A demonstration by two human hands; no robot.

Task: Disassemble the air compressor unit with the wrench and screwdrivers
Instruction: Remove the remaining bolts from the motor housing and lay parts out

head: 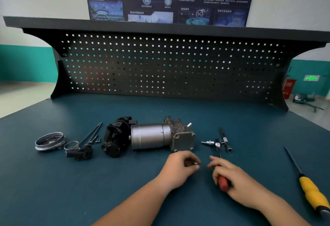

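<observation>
Lying on its side on the matte teal bench top (71, 181), the air compressor unit (151, 136) is seen just beyond the hands. Its smooth brushed-metal cylinder is joined on the right to a rough cast block with bolts at the corners, and on the left to a glossy black housing. A small metal part (195, 163) is pinched between the thumb and curled fingertips of the left hand (180, 168), just in front of the cast block. A red-handled tool (223, 183) is gripped by the right hand (232, 177), the fingers wrapped round its rounded handle. Its thin steel shaft is pointed toward a cluster of chrome sockets (207, 142) and dark extension bars (224, 139). A yellow-handled screwdriver (310, 190) is laid well apart at the right. Left of the unit, a ribbed metal ring (50, 141), a wire clamp (71, 145), long dark bolts (91, 133) and a black plastic connector (80, 153) are set out.
</observation>
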